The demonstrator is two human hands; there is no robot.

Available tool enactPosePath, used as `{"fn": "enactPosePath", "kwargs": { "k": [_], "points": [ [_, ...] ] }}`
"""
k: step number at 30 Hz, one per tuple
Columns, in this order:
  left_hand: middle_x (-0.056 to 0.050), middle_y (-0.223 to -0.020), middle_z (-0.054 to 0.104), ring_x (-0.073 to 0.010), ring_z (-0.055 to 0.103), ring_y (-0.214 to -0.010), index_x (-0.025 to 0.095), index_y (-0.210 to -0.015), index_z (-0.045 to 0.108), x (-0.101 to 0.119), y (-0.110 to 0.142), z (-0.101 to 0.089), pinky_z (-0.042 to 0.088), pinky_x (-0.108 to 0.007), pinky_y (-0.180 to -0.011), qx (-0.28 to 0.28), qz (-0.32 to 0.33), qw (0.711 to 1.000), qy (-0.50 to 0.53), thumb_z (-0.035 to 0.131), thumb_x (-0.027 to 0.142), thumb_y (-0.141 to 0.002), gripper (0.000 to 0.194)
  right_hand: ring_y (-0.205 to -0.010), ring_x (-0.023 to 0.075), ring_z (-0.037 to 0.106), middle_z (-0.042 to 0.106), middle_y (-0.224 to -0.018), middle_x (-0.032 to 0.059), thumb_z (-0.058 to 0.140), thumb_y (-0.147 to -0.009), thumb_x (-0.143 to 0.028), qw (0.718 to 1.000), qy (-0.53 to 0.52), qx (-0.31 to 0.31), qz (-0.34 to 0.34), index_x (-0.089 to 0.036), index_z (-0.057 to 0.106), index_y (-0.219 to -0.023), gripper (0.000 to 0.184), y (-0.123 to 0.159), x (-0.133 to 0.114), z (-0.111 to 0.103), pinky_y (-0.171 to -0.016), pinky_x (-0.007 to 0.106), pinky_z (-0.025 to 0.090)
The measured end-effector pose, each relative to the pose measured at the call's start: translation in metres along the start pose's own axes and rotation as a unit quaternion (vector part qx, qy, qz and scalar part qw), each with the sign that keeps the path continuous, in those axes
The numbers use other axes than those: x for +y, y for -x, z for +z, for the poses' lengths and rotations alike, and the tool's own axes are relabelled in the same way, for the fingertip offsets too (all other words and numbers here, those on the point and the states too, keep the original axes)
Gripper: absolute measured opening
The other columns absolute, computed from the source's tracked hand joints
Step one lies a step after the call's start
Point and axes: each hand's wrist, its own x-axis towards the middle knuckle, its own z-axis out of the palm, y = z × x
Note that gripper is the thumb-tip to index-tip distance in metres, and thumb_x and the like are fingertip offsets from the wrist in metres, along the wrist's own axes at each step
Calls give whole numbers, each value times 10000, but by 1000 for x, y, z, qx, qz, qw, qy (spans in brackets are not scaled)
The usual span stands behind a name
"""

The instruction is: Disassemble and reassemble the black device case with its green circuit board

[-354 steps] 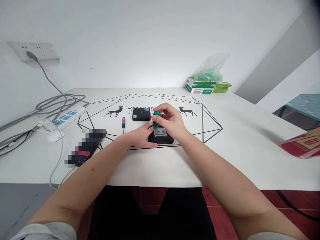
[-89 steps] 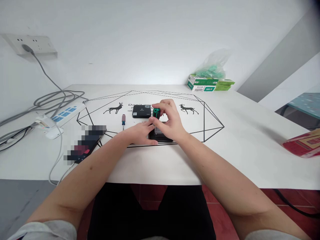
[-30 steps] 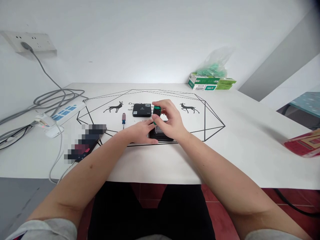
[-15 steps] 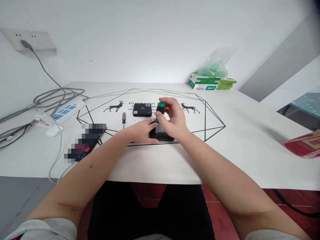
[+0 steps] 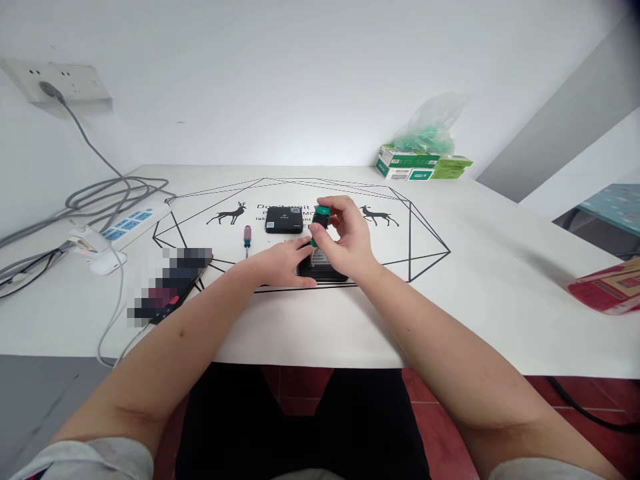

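A black, flat square box (image 5: 330, 274) with a pale label lies on the white printed table mat. My left hand (image 5: 286, 265) steadies its left side, thumb along the near edge and fingers at the far side. My right hand (image 5: 347, 233) is closed around the green and black handle of a screwdriver (image 5: 321, 219). The screwdriver stands nearly upright, its shaft pointing down at the box's left part; fingers partly hide the tip. Just behind rests another black flat box (image 5: 284, 220) with stickers. A second screwdriver (image 5: 247, 239), with a reddish and blue handle, lies left of it.
On the left are a phone (image 5: 175, 285), a white power strip (image 5: 130, 227) and coiled grey cables (image 5: 117, 190). Green and white boxes (image 5: 410, 163) under a plastic bag (image 5: 433, 130) stand at the back right. A red package (image 5: 607, 288) sits at the right edge.
Almost nothing differs. Both hands keep their places, with the screwdriver still upright over the box; the whole view has shifted very slightly.
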Motion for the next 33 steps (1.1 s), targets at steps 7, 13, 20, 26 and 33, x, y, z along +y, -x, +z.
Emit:
{"fn": "enactPosePath", "kwargs": {
  "k": [7,13,20,26,33],
  "points": [
    [-194,-1796,353,-473,442,-1580,216,-1673,441,6,0,-5,438,-566,-1243,-15,-15,1000,20,667,749,-968,912,-1080,244,753,753,-1237,73,591,-1001,-266,998,-37,-56,11,-305,644,-1321,327,1,-2,-3,-952,491,661],
    [-186,-1795,369,-486,401,-1607,226,-1726,372,5,0,-3,412,-595,-1254,-25,-28,999,19,691,719,-958,966,-1029,251,674,661,-1148,76,752,-959,-368,998,31,-27,-47,-311,712,-1256,305,-4,1,-3,-832,464,638],
    [-209,-1770,397,-486,438,-1584,186,-1666,461,9,0,-7,439,-567,-1229,-22,-26,999,6,651,729,-966,906,-1059,246,701,722,-1219,70,584,-1010,-297,999,-19,-46,4,-322,656,-1376,373,-2,-2,-4,-915,481,642],
    [-222,-1748,427,-504,434,-1586,190,-1676,461,8,-1,-5,440,-592,-1227,-20,-32,999,5,670,729,-958,921,-1100,263,709,732,-1196,85,607,-1048,-410,998,-23,-51,-6,-299,716,-1271,272,-4,-3,-4,-911,484,638],
    [-172,-1754,442,-454,460,-1580,247,-1688,450,2,0,-2,450,-551,-1217,-5,-6,1000,16,663,732,-973,890,-909,214,651,680,-1053,41,686,-974,-317,999,25,-16,-34,-321,694,-1320,346,-2,0,-2,-839,449,627]
  ]
}}
